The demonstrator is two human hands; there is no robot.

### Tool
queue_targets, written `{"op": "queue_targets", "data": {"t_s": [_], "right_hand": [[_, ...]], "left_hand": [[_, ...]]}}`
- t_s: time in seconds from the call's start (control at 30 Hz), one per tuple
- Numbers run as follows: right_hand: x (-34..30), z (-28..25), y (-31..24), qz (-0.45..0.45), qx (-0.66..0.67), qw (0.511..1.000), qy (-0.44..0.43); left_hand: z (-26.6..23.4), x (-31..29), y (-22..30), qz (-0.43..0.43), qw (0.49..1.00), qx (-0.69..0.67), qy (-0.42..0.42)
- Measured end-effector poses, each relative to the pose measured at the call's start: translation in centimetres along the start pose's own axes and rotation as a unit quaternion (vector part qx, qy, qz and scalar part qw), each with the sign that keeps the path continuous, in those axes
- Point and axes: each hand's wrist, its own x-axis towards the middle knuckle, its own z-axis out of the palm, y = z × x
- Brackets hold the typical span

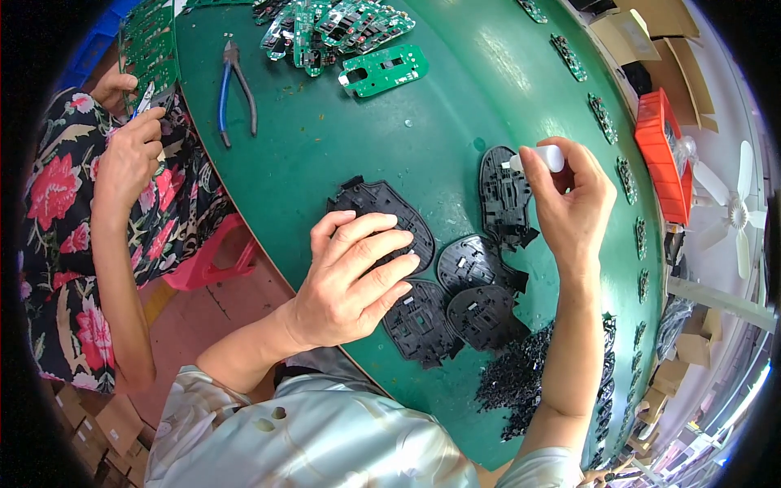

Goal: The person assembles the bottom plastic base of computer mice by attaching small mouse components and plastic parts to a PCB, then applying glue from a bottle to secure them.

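My right hand (579, 195) is closed around a small white dropper bottle (551, 158). The bottle lies tilted on its side, its narrow nozzle pointing left above a black plastic shell (495, 193) with moulded ribs and slots. Over another black shell (389, 208), my left hand (346, 281) is spread with fingers apart and holds nothing; its palm and fingers hide part of that shell. Nearer to me lie more shells of the same kind: one (419, 321) below my left fingertips, and two overlapping, an upper one (482, 259) and a lower one (488, 315).
A heap of small black parts (517, 378) lies beside my right forearm. Blue-handled cutting pliers (226, 89) and stacked green circuit boards (382, 71) are farther off. Along the right edge runs a row of small boards (602, 118). At left, a co-worker's hand (126, 167) holds a tool.
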Motion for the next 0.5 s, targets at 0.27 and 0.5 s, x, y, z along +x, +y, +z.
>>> {"op": "queue_targets", "data": {"t_s": [0.27,0.5], "right_hand": [[-0.6,-0.8,0.1,0.089,0.180,0.978,0.062],[-4.9,-0.4,-3.9,0.164,0.370,0.914,-0.005]], "left_hand": [[-0.7,-0.3,-0.2,-0.009,1.000,-0.005,0.026],[-2.0,-0.9,-2.0,-0.053,0.995,0.032,0.082]]}}
